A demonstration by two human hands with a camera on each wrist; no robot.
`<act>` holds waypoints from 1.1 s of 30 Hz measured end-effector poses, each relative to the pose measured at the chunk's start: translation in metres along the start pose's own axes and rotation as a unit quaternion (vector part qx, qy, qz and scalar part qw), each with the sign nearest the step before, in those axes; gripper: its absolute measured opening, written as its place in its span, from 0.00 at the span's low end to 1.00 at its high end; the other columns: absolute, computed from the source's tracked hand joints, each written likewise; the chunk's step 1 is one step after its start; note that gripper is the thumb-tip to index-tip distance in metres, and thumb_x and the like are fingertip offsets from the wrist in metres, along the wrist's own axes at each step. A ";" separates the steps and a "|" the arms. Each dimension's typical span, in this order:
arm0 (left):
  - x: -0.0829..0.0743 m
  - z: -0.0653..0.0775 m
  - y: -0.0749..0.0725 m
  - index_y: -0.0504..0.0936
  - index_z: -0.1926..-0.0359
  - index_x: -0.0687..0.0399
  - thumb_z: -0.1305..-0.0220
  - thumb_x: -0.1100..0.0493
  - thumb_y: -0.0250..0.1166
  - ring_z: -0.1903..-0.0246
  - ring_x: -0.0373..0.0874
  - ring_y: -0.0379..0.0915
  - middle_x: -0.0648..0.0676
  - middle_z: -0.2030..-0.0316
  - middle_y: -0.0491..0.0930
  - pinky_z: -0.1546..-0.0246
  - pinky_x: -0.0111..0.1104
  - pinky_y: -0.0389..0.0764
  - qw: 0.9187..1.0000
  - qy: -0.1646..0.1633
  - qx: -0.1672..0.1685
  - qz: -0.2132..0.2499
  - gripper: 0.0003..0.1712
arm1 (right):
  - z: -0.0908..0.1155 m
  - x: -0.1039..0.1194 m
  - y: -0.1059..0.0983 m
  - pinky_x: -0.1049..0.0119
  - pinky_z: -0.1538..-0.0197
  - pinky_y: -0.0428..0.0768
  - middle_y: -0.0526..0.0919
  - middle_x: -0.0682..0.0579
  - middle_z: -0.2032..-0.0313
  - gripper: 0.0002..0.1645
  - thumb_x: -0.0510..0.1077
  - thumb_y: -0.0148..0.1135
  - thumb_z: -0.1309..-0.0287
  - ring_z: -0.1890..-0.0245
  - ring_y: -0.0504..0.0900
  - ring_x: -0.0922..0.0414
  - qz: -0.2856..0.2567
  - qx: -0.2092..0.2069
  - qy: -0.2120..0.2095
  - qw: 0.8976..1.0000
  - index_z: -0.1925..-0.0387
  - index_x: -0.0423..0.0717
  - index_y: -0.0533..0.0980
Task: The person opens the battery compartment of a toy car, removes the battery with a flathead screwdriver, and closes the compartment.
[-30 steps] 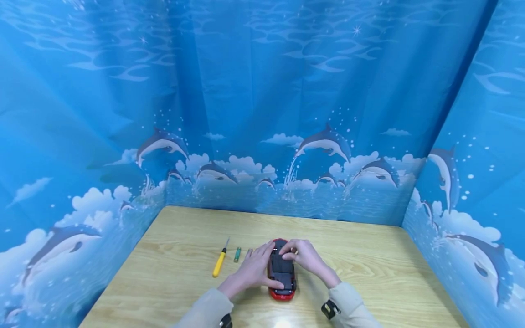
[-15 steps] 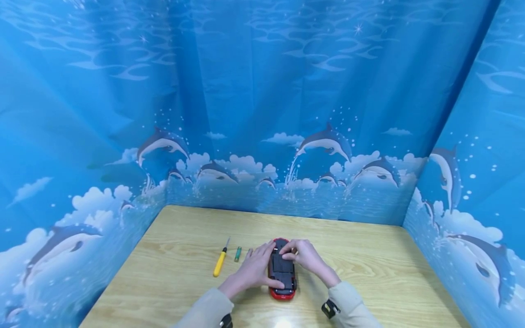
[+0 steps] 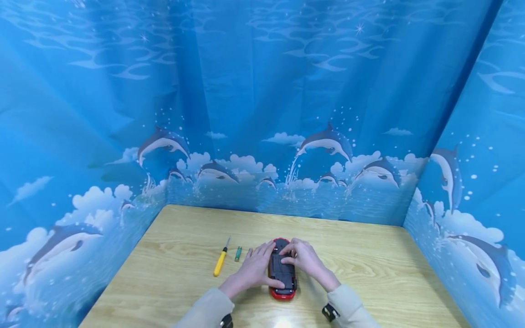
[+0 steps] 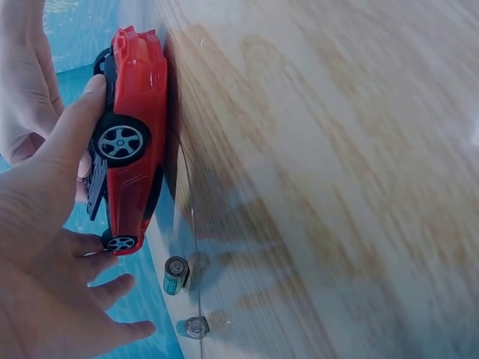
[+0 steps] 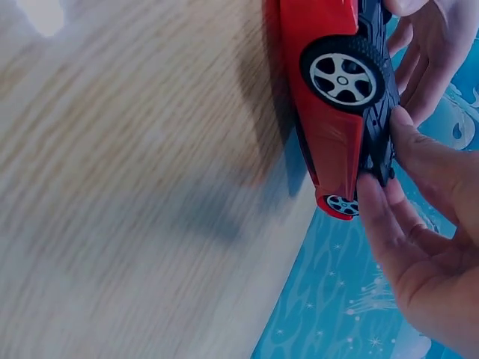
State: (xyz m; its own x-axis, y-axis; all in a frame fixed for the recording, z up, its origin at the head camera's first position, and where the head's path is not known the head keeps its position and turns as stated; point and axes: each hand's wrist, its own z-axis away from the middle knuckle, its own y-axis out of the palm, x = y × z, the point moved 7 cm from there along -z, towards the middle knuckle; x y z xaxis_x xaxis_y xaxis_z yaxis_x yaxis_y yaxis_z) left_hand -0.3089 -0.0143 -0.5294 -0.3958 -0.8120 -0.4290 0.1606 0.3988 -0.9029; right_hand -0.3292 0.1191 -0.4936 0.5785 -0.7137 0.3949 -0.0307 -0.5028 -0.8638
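A red toy car (image 3: 283, 295) lies upside down on the table, its black underside facing up. My left hand (image 3: 255, 269) holds it from the left, thumb on the near part of the underside and fingertips by the far end. In the left wrist view, the index finger is at the small far wheel while the other fingers spread past it. A flat black cover (image 4: 96, 191) stands tilted up from the underside. My right hand (image 3: 306, 260) pinches at this cover with thumb and fingertips; the fingers partly hide the spot.
Left of the car lies a screwdriver (image 3: 220, 263) with a yellow handle. Between them are a green battery (image 3: 238, 253) and a second battery (image 3: 249, 252), close to the left fingers. A blue dolphin-print curtain (image 3: 262, 187) rises behind the wooden table (image 3: 361, 255).
My right thumb has shifted slightly toward the near end of the car, and the right hand sits a little lower. The left hand and the car have stayed in place.
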 end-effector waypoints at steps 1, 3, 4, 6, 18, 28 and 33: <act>0.000 0.000 0.000 0.54 0.22 0.58 0.59 0.26 0.76 0.26 0.60 0.56 0.61 0.25 0.59 0.30 0.64 0.58 1.000 0.000 0.000 0.000 0.72 | 0.000 0.001 0.000 0.67 0.66 0.72 0.79 0.57 0.72 0.09 0.44 0.79 0.51 0.75 0.74 0.64 0.006 -0.002 -0.002 1.000 0.66 0.49 0.89; -0.001 0.000 -0.001 0.55 0.22 0.58 0.59 0.26 0.76 0.26 0.60 0.56 0.61 0.25 0.59 0.29 0.64 0.57 1.000 -0.003 0.002 0.002 0.72 | 0.001 0.002 0.000 0.66 0.65 0.73 0.79 0.57 0.71 0.10 0.45 0.80 0.52 0.73 0.75 0.62 0.014 -0.005 -0.003 1.000 0.66 0.49 0.89; -0.001 0.001 0.000 0.54 0.22 0.57 0.59 0.26 0.76 0.26 0.59 0.55 0.61 0.24 0.59 0.29 0.64 0.57 1.000 -0.005 0.004 0.003 0.72 | 0.001 0.001 0.001 0.66 0.65 0.74 0.80 0.56 0.70 0.10 0.45 0.80 0.52 0.72 0.75 0.61 0.015 -0.005 -0.002 1.000 0.65 0.49 0.89; -0.001 0.001 -0.001 0.54 0.22 0.57 0.58 0.26 0.76 0.26 0.60 0.55 0.61 0.24 0.59 0.29 0.64 0.57 1.000 -0.007 0.006 0.004 0.72 | 0.001 0.001 0.002 0.66 0.65 0.74 0.80 0.55 0.68 0.11 0.44 0.80 0.53 0.71 0.75 0.59 0.012 -0.001 0.003 1.000 0.65 0.49 0.88; 0.001 0.000 0.001 0.56 0.22 0.57 0.57 0.26 0.76 0.27 0.59 0.57 0.59 0.25 0.60 0.30 0.64 0.59 1.000 0.003 0.000 -0.001 0.70 | 0.002 -0.006 0.006 0.69 0.70 0.73 0.73 0.53 0.69 0.21 0.43 0.83 0.59 0.71 0.71 0.60 -0.015 -0.005 0.055 0.998 0.69 0.47 0.76; 0.001 -0.001 0.001 0.56 0.22 0.57 0.58 0.25 0.75 0.27 0.59 0.58 0.60 0.25 0.60 0.31 0.65 0.59 1.000 0.003 0.000 -0.001 0.71 | 0.005 -0.011 0.009 0.68 0.71 0.71 0.70 0.52 0.71 0.25 0.44 0.82 0.57 0.72 0.68 0.59 -0.028 0.010 0.115 0.993 0.69 0.45 0.69; 0.001 -0.001 0.001 0.56 0.22 0.56 0.58 0.25 0.75 0.27 0.59 0.57 0.60 0.25 0.60 0.30 0.64 0.58 1.000 0.002 0.001 -0.005 0.70 | 0.007 -0.008 0.006 0.67 0.71 0.72 0.72 0.52 0.71 0.25 0.44 0.82 0.56 0.72 0.69 0.59 -0.013 -0.002 0.121 0.993 0.68 0.45 0.70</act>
State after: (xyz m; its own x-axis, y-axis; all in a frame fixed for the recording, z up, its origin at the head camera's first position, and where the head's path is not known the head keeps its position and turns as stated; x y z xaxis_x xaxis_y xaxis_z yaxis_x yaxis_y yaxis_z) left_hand -0.3100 -0.0143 -0.5305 -0.4008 -0.8141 -0.4203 0.1587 0.3901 -0.9070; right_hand -0.3283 0.1250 -0.5039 0.3655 -0.7963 0.4820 -0.0210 -0.5247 -0.8510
